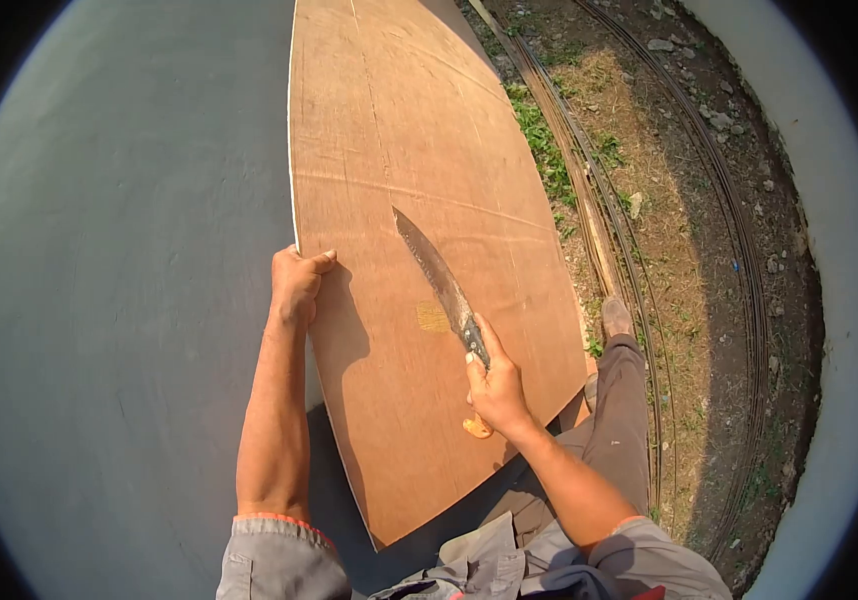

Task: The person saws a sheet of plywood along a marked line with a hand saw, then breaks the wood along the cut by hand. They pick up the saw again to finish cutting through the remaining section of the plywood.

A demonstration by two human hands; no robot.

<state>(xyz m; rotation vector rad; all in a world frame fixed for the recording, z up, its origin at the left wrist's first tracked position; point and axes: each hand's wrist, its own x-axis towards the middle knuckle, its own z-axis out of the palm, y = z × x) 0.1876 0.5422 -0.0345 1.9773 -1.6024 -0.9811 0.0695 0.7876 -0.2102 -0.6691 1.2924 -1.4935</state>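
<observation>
A large plywood sheet (379, 440) lies in front of me, its surface crossed by creases and a thin lengthwise line. My left hand (299, 282) is closed round its left edge, thumb on the upper face. In my right hand (501, 392) is a curved hand saw (431, 268), gripped by its dark handle. The blade points up and to the left over the sheet, overlapping its middle. Below my fist shows the yellow-orange butt of the handle. A small yellowish patch (433, 317) marks the wood beside the blade.
A smooth grey wall (129, 280) runs along the left. On the right, long thin metal rods (734, 240) and a wooden strip (599, 235) lie on rough ground with stones and weeds. My shoe (616, 316) stands beside the sheet. A pale wall (799, 70) bounds the far right.
</observation>
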